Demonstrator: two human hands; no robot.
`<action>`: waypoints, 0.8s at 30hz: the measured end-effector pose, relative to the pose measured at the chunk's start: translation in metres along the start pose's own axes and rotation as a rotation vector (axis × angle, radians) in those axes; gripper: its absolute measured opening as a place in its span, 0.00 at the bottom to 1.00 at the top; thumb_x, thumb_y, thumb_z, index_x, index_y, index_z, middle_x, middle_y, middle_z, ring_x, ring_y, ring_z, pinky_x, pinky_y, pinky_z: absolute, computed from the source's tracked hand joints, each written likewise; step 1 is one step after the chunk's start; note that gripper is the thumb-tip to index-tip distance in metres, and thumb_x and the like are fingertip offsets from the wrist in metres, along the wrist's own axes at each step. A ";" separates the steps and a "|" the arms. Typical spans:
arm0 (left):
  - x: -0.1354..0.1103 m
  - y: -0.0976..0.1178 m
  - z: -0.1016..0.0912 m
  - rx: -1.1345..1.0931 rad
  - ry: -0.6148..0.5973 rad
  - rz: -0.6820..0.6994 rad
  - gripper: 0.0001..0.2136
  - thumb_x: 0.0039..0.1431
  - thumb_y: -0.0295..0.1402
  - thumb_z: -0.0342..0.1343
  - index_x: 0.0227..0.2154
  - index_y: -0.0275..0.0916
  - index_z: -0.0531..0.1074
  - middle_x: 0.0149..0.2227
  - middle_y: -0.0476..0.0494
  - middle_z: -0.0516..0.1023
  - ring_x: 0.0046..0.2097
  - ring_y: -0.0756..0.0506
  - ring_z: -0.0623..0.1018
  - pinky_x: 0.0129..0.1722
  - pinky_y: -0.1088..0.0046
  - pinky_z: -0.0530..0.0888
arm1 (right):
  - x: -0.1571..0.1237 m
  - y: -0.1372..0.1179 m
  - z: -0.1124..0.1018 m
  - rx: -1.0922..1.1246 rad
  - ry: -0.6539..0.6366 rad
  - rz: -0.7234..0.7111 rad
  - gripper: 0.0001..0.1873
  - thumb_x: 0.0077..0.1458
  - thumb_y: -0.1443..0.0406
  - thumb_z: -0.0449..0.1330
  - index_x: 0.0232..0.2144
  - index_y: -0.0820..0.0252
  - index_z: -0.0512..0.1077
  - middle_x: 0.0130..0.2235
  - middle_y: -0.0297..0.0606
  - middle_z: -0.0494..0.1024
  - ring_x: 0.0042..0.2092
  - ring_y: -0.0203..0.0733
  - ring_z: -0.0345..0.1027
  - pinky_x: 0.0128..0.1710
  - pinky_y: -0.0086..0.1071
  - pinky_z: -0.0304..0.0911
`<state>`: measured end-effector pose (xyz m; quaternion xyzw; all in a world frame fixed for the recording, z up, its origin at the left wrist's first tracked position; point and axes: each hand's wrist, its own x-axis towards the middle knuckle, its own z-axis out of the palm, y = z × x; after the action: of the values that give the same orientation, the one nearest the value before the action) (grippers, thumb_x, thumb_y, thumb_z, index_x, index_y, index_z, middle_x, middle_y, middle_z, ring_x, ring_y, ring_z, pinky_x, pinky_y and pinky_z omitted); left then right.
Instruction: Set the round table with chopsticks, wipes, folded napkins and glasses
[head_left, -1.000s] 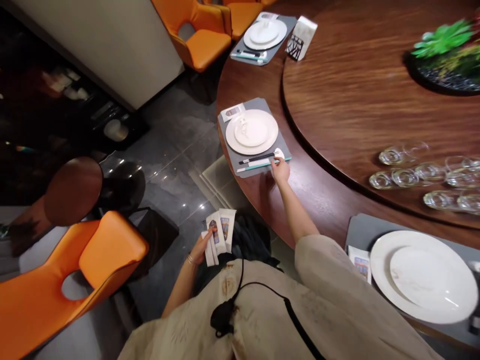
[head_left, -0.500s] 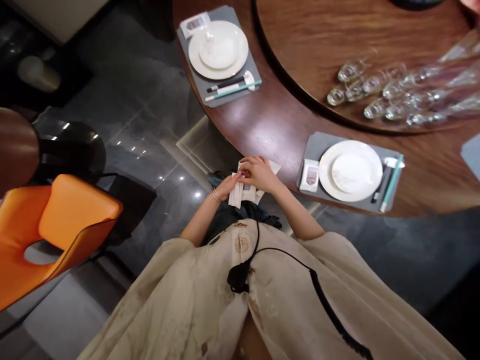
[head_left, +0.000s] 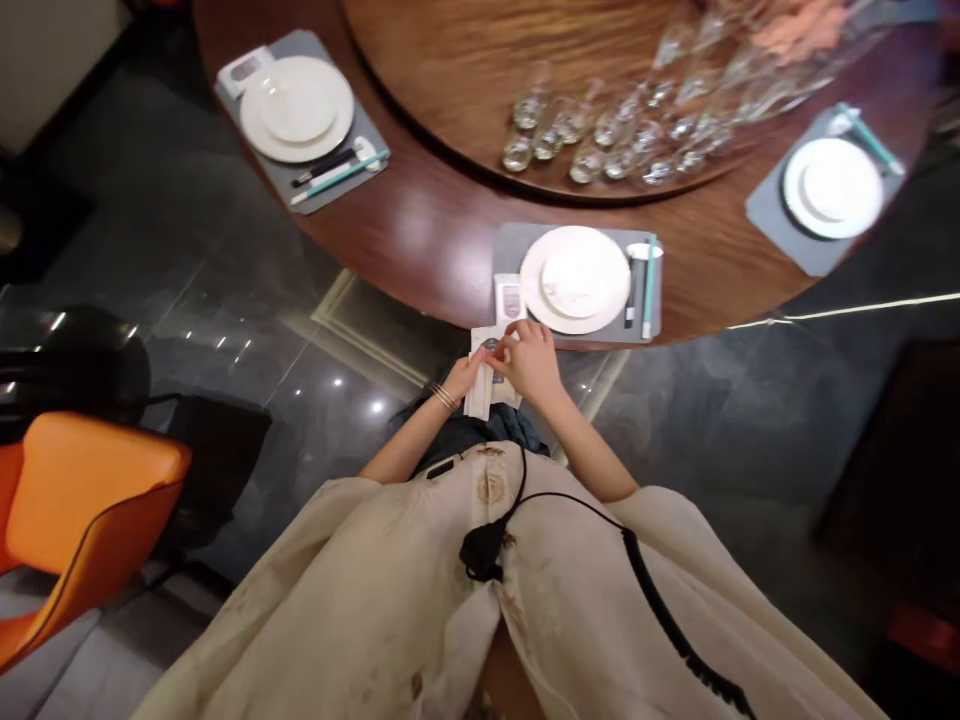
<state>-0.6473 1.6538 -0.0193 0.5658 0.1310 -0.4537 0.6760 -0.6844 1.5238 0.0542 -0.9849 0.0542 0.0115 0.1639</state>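
Note:
In front of my waist, my left hand (head_left: 463, 378) is closed round several flat white paper packets (head_left: 478, 398), some with a small dark print. My right hand (head_left: 534, 362) is bent over the same bunch, its thumb and fingers pinched at the packets' upper part, close to my left fingertips. Just beyond lies a grey placemat (head_left: 506, 245) at the table edge. On it are stacked white plates (head_left: 576, 280), a similar printed white packet (head_left: 511, 298) at their left, and dark and teal-sleeved utensils (head_left: 646, 290) at their right.
The round wooden table (head_left: 420, 230) bears a turntable (head_left: 450, 90) with many clear glasses (head_left: 622, 140). Other place settings lie left, with plates (head_left: 298, 108), and right, with plates (head_left: 832, 188). An orange chair (head_left: 97, 490) stands at my left on the dark tiled floor (head_left: 247, 280).
My view has shifted right along the table, so the near place setting now lies straight ahead of my hands. Both hands still hold the packets, and my right fingers have moved slightly over them.

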 end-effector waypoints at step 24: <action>0.110 -0.026 0.188 -0.294 0.529 0.234 0.20 0.61 0.47 0.53 0.34 0.32 0.76 0.37 0.36 0.82 0.37 0.44 0.81 0.47 0.66 0.76 | 0.062 0.461 -0.018 0.338 -0.295 0.423 0.10 0.53 0.66 0.57 0.29 0.63 0.78 0.26 0.36 0.79 0.27 0.35 0.68 0.31 0.27 0.59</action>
<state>-0.6691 1.4380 -0.0513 0.5717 0.3002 -0.1863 0.7405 -0.6736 1.0779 -0.0794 -0.8983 0.2347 0.1791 0.3256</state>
